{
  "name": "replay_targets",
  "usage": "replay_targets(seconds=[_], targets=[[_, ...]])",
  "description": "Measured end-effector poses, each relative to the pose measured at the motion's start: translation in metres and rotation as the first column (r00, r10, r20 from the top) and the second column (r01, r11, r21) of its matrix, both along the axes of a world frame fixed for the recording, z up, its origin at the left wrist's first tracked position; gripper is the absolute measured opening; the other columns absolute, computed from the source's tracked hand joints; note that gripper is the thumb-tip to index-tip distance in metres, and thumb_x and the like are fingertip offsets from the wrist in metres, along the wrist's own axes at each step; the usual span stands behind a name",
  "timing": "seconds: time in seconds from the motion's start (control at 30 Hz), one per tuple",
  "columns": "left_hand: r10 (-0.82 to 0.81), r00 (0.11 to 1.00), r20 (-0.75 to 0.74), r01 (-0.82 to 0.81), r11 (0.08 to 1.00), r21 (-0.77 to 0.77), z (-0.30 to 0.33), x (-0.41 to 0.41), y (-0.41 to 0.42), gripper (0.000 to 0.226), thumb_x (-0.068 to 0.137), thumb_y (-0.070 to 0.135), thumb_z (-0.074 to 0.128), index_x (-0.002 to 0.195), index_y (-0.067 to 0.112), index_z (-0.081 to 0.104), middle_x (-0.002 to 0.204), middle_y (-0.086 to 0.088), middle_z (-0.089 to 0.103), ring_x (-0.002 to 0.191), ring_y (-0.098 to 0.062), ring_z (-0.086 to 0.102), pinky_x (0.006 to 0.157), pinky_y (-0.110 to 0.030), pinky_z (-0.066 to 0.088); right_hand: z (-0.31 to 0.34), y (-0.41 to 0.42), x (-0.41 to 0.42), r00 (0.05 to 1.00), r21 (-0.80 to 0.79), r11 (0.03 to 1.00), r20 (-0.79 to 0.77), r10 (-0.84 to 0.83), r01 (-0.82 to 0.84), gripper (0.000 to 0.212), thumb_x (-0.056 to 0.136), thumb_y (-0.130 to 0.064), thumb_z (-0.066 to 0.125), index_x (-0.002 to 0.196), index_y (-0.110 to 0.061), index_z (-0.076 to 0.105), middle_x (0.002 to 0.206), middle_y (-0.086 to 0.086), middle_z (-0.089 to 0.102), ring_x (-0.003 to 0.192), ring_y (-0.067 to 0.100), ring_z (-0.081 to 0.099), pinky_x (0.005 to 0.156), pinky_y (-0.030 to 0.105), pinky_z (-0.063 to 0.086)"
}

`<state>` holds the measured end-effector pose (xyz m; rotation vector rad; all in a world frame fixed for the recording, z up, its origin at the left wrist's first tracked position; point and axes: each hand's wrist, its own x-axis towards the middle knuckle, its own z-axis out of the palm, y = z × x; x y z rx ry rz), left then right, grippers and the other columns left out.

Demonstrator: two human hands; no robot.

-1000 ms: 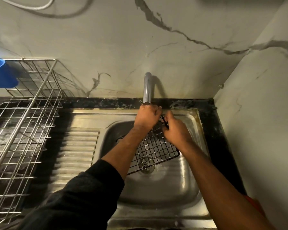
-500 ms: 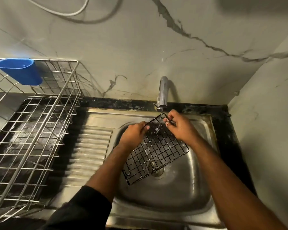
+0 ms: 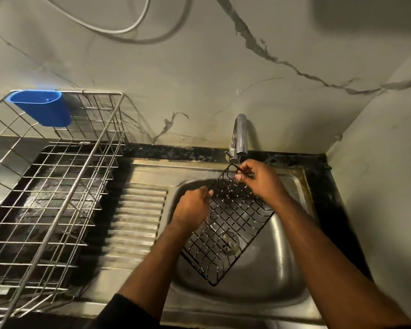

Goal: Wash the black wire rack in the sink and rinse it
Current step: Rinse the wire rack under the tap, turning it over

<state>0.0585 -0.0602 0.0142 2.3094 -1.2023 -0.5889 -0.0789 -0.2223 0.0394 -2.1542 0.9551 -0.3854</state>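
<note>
The black wire rack (image 3: 226,224) is held tilted over the steel sink (image 3: 292,276), its far corner right under the tap (image 3: 239,136). A thin stream of water falls from the spout onto that corner. My left hand (image 3: 191,207) grips the rack's left long edge. My right hand (image 3: 261,179) pinches the top edge near the spout. The drain (image 3: 230,242) shows through the rack's grid.
A ribbed steel drainboard (image 3: 138,219) lies left of the basin. Further left stands a metal wire dish basket (image 3: 48,191) with a blue plastic cup holder (image 3: 43,106) hooked on its back rim. Marble walls close in behind and on the right.
My left hand came off the tap area and moved down to the rack's left edge. The rack swung so its lower end points toward me; the view shifted left.
</note>
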Motion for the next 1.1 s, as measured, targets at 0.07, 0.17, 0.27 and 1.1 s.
replay_targets(seconds=[0.07, 0.17, 0.27, 1.1], targets=[[-0.001, 1.000, 0.009, 0.001, 1.000, -0.010, 0.003, -0.003, -0.002, 0.039, 0.107, 0.041, 0.037, 0.106, 0.013, 0.064, 0.085, -0.008, 0.071, 0.079, -0.026, 0.069, 0.079, -0.046, 0.059, 0.006, 0.001, -0.001, 0.997, -0.052, 0.996, 0.016, -0.071, 0.072, 0.012, 0.092, -0.022, 0.070, 0.101, -0.014, 0.069, 0.095, -0.006, 0.070, 0.083, 0.006, 0.063, 0.071, 0.022, 0.050], [0.034, 0.999, 0.006, -0.034, 0.999, -0.019, 0.005, -0.005, -0.003, 0.037, 0.108, 0.037, 0.039, 0.103, 0.011, 0.065, 0.091, -0.009, 0.070, 0.081, -0.024, 0.067, 0.080, -0.043, 0.059, 0.020, 0.002, 0.002, 0.981, -0.044, 0.984, 0.099, -0.167, 0.172, 0.008, 0.097, -0.018, 0.063, 0.097, -0.017, 0.071, 0.092, -0.008, 0.070, 0.072, -0.003, 0.059, 0.067, 0.014, 0.049], [0.072, 0.997, -0.040, -0.073, 0.997, -0.029, 0.007, -0.005, -0.001, 0.032, 0.107, 0.032, 0.043, 0.103, 0.010, 0.067, 0.092, -0.007, 0.071, 0.083, -0.023, 0.069, 0.081, -0.042, 0.060, 0.036, 0.010, 0.015, 0.879, 0.457, 0.855, 0.268, -0.394, 0.244, 0.016, 0.103, -0.016, 0.052, 0.097, -0.014, 0.067, 0.095, 0.010, 0.074, 0.075, 0.011, 0.067, 0.072, 0.024, 0.058], [0.159, 0.449, -0.880, -0.323, 0.947, 0.006, 0.000, -0.008, 0.014, 0.036, 0.106, 0.044, 0.045, 0.093, 0.010, 0.046, 0.049, 0.004, 0.038, 0.033, -0.009, 0.029, 0.032, -0.020, 0.023, 0.042, 0.025, 0.021, 0.889, 0.584, 0.772, 0.178, -0.422, 0.250, 0.015, 0.100, -0.007, 0.056, 0.102, -0.009, 0.071, 0.099, 0.010, 0.076, 0.090, 0.018, 0.073, 0.077, 0.027, 0.060]])
